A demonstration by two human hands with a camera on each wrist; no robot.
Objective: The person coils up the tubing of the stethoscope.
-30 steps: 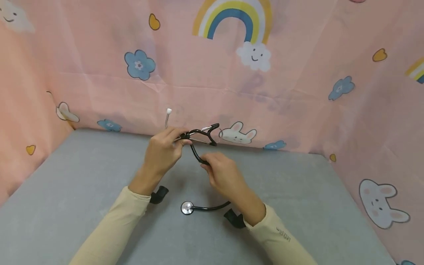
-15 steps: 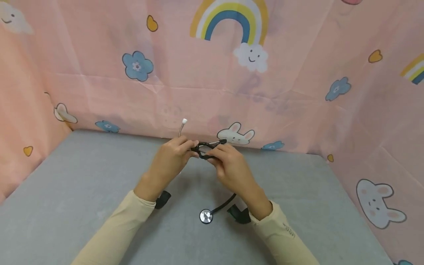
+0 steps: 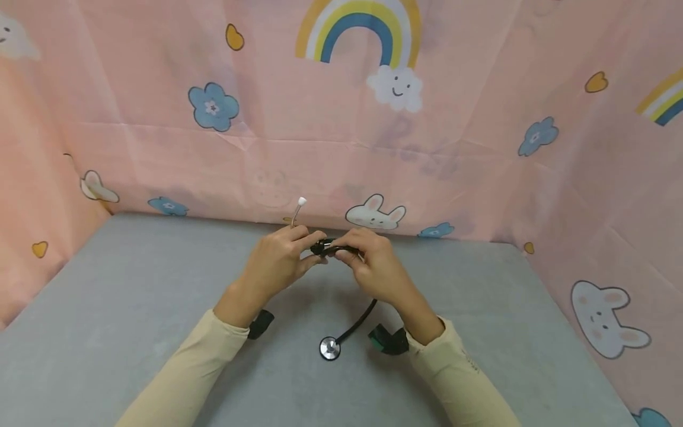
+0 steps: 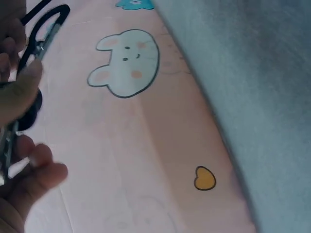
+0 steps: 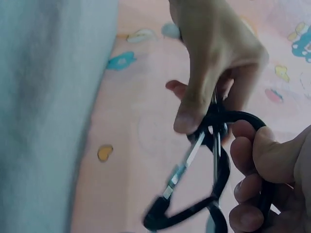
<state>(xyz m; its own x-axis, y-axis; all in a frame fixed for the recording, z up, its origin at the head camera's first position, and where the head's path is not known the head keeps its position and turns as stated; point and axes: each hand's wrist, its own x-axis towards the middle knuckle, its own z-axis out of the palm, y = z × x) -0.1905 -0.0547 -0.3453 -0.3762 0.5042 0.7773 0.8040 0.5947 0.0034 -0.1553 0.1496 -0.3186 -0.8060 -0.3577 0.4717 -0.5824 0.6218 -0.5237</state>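
Both hands hold a black stethoscope above the far part of the grey table. My left hand (image 3: 274, 258) grips its folded upper part between thumb and fingers, where the tubing (image 5: 238, 116) is looped round the metal ear tubes (image 5: 182, 170). Close beside it, my right hand (image 3: 376, 264) curls round the black tubing, as the right wrist view shows. One white ear tip (image 3: 302, 201) pokes up behind the left hand. Below the right hand hangs the tubing's free end with the round silver chest piece (image 3: 329, 348). Fingers partly hide the wrapped section.
The grey table (image 3: 176, 284) lies under the hands. A pink printed curtain (image 3: 320, 154) stands close behind it and along both sides. Black wrist mounts (image 3: 388, 340) hang beneath the sleeves.
My right hand has moved up to the left hand, bringing the tubing round the folded part. The left hand has shifted right and slightly down. The chest piece has swung right.
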